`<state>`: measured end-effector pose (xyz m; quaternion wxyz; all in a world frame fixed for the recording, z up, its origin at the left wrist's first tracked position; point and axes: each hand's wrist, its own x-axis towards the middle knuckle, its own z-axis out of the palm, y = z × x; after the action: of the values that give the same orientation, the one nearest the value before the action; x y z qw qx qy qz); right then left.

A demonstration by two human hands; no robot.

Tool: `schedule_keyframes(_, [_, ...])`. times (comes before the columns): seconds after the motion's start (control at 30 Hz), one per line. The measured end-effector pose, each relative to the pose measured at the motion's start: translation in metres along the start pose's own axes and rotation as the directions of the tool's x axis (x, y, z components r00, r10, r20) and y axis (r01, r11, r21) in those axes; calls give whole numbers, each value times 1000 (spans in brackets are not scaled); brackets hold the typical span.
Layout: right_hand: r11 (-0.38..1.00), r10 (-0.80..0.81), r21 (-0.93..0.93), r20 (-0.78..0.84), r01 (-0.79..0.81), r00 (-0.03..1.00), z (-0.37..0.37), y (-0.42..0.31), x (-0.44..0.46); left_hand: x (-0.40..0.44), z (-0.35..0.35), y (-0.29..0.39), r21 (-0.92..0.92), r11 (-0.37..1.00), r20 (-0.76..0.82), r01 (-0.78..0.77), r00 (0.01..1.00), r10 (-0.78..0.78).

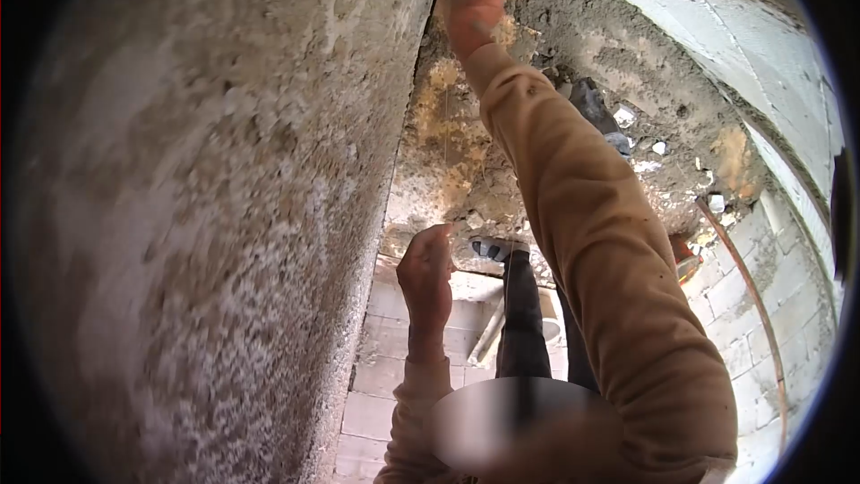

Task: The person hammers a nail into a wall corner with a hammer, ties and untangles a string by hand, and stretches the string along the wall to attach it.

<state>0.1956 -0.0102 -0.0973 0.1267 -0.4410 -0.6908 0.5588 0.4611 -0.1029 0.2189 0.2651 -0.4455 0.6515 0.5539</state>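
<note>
My right hand point(475, 18) reaches far forward on a long outstretched arm in a tan sleeve. Its fingers are curled closed beside the far end of the rough plastered wall point(224, 197). Nearer to me, my left hand point(425, 282) is raised close to the same wall, with fingers and thumb drawn together. A faint thin line, like a string point(445, 130), shows between the two hands; whether either hand grips it cannot be made out. Anything else inside the fingers is hidden or too small to name.
Below lies uneven ground with rubble and mortar crumbs point(658, 148). My shoe point(497, 249) stands at its near edge. A bent brown rod or hose point(752, 282) leans at the right, by pale block masonry point(788, 291). The rough wall closes off the left side.
</note>
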Motion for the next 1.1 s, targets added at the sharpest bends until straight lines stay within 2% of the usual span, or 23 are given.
schedule_keyframes(0.1, [958, 55, 282, -27, -45, 998, 13, 8, 1, 5, -6, 3, 4, 1000, 1, 18, 1000, -18])
schedule_keyframes(0.2, [987, -35, 159, 9, 33, 999, 19, 15, 5, 1, -8, 7, -47, 998, -16, 38, 999, -39])
schedule_keyframes(0.23, [990, -41, 133, 22, 37, 999, 19, 13, 4, 0, -10, 7, 11, 1000, -19, 19, 1000, -19])
schedule_keyframes(0.33, [990, -36, 135, 45, 29, 998, 17, 5, 5, -2, -15, 3, -32, 998, -7, 49, 999, -49])
schedule_keyframes(0.4, [982, -97, 160, 1, 96, 995, 16, 0, 4, -3, -17, 1, -14, 998, -21, 58, 998, -58])
schedule_keyframes(0.5, [983, -183, 42, 35, 181, 983, 0, -15, -7, -9, -22, -8, -28, 999, -22, 43, 999, -44])
schedule_keyframes(0.7, [986, -160, -24, 112, 163, 981, -12, -27, -25, -21, -30, -9, -7, 999, -50, 44, 998, -45])
schedule_keyframes(0.9, [1000, 5, 22, 134, -8, 991, -1, -4, -26, -32, -45, -15, 76, 996, -53, 52, 997, -49])
schedule_keyframes(1.0, [927, 141, 318, 205, -202, 969, 10, 16, -23, -33, -50, -29, 130, 991, -77, 5, 997, 5])
schedule_keyframes(1.1, [787, 309, 452, 300, -420, 902, 2, 3, -30, -37, -53, -30, 179, 984, -123, -6, 992, 29])
